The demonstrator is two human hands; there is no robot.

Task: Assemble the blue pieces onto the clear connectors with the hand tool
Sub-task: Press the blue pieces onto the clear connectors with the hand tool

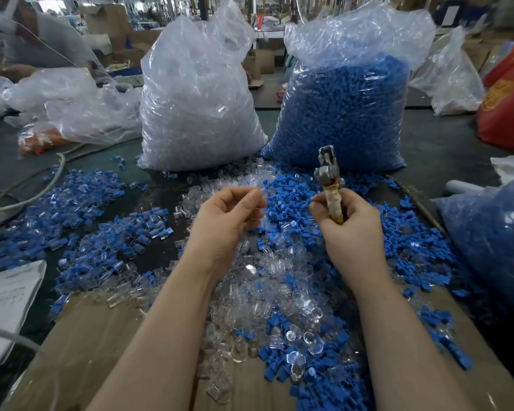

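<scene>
My right hand (349, 225) grips the taped handle of a metal hand tool (328, 173), its jaws pointing up and away from me. Its thumb and forefinger also pinch a small blue piece (312, 201). My left hand (224, 216), raised at the same height just left of the tool, pinches a clear connector (259, 193) between thumb and fingertips. Beneath both hands lies a mixed heap of loose clear connectors (267, 295) and blue pieces (407, 259). To the left sits a pile of joined blue-and-clear parts (80, 209).
Two tall plastic sacks stand behind the heap: one of clear connectors (196, 99), one of blue pieces (344, 111). Another bag of blue parts (493, 229) lies at right. Cardboard (80, 345) covers the near table. A paper sheet (6, 295) and cables (33, 185) lie at left.
</scene>
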